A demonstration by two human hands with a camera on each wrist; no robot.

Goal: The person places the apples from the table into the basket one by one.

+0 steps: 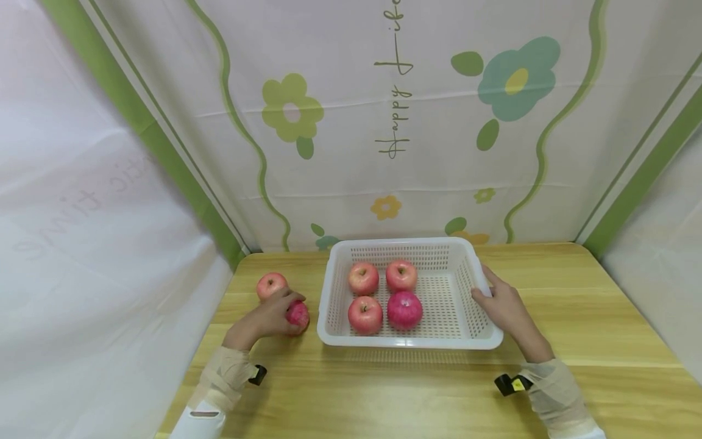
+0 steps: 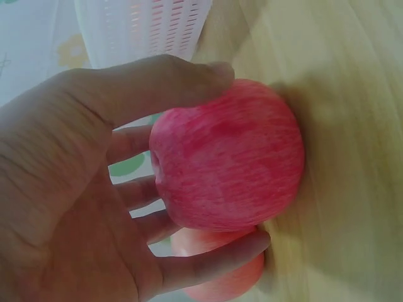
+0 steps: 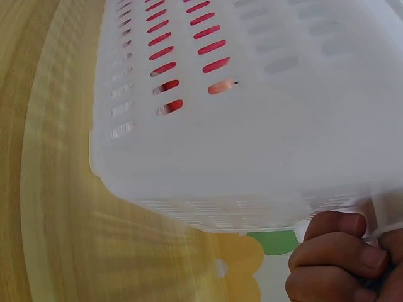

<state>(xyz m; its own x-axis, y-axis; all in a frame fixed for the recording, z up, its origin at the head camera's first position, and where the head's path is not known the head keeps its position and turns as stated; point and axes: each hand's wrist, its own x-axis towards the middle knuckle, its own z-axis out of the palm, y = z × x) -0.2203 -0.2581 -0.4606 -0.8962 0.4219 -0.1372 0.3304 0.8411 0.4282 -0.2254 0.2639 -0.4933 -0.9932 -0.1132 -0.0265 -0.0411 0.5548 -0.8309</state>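
My left hand [image 1: 270,314] has its thumb and fingers around a dark pink apple [image 2: 230,157] on the wooden table, left of the basket. Just behind that fruit sits a paler apple [image 1: 271,285], partly covered by the hand in the left wrist view. A white slotted plastic basket [image 1: 406,342] stands in the middle. Inside are three pale red apples, one being the front-left apple [image 1: 365,315], and a deep magenta fruit [image 1: 404,310]. My right hand [image 1: 506,305] grips the basket's right rim, its fingers curled in the right wrist view.
The wooden table [image 1: 395,396] reaches a printed cloth backdrop [image 1: 340,164] behind the basket. White cloth [image 1: 99,201] hangs along the left side, and another cloth [image 1: 663,268] on the right. Small black devices, such as the left wrist device [image 1: 257,375], are strapped to both wrists.
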